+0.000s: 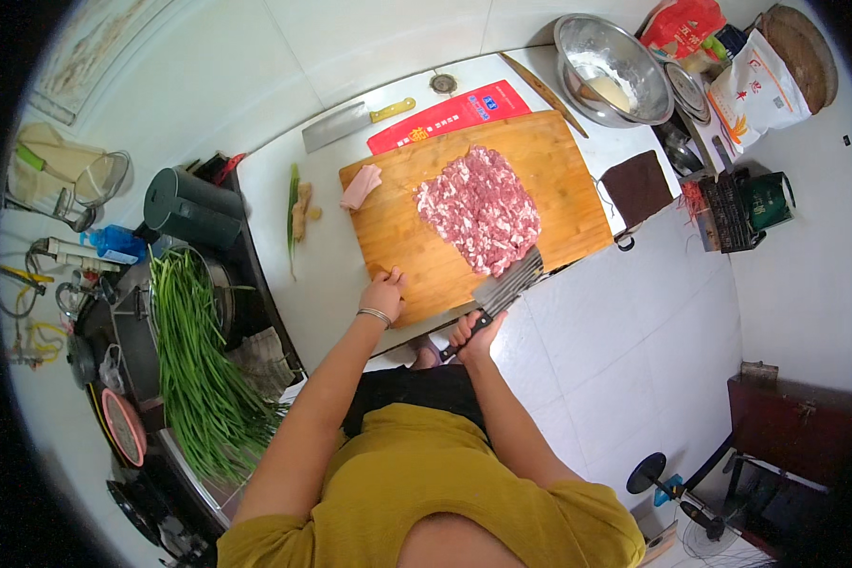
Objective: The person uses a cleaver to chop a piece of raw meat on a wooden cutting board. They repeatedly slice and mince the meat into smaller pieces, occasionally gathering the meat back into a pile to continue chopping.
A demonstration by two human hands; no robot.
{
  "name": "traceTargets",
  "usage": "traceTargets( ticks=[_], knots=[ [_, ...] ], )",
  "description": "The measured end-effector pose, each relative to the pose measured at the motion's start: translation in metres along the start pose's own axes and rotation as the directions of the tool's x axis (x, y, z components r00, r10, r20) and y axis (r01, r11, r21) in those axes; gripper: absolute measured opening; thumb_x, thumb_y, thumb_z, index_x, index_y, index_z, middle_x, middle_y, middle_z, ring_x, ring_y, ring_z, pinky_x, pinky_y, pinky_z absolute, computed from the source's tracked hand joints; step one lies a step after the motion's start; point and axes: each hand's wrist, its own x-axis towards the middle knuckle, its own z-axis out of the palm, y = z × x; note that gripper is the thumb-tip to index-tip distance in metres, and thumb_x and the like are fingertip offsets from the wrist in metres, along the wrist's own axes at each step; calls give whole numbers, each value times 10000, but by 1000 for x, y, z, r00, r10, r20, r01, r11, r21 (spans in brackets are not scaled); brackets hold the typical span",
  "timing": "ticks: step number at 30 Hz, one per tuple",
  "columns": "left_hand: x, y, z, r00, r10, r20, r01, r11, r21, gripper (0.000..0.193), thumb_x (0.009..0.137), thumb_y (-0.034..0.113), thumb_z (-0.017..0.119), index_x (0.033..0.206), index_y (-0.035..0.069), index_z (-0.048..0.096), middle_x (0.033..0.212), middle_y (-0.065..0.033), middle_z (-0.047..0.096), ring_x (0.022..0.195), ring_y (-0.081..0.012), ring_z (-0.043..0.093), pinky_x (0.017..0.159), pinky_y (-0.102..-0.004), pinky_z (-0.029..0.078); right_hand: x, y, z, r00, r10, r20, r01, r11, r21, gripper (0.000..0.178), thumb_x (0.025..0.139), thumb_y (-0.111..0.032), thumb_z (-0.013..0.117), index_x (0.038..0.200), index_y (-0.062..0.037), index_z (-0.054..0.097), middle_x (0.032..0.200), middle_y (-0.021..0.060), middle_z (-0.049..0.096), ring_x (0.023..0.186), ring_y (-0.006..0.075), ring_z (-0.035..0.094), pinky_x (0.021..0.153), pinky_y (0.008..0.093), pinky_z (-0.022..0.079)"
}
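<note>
My right hand (473,333) grips the black handle of a cleaver (509,281). Its broad blade tilts over the near edge of a wooden cutting board (568,180), its tip beside the minced meat (483,204). The meat, pink with white fat, is spread in a rough flat patch on the board. My left hand (385,293) is closed at the board's near left edge, fingers curled; a bracelet circles the wrist. A pale pink piece that looks like pork skin (361,186) lies at the board's far left corner.
Left of the board lie a green onion (293,213) and ginger (301,210). Behind it are a yellow-handled cleaver (341,125) and a red knife sleeve (450,118). A steel bowl (615,71) holding dough stands far right. Long green chives (194,350) heap up at left.
</note>
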Motion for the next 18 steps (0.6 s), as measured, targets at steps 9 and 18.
traceTargets(
  ticks=[9, 18],
  knots=[
    [-1, -20, 31, 996, -45, -72, 30, 980, -197, 477, 751, 64, 457, 1213, 179, 441, 1325, 42, 346, 1119, -175, 393, 871, -286, 420, 31, 7, 77, 993, -111, 49, 99, 975, 201, 704, 664, -809, 179, 525, -134, 324, 417, 8, 244, 338, 153, 219, 340, 276, 190],
    [0, -24, 32, 987, 42, -155, -67, 986, -155, 442, 762, 58, 423, 1186, 172, 470, 1289, 30, 397, 1081, -189, 418, 857, -282, 426, 27, -11, 123, 967, -200, -158, 213, 975, 69, 656, 711, -767, 199, 552, -137, 288, 431, -1, 218, 344, 149, 217, 334, 266, 209]
  ],
)
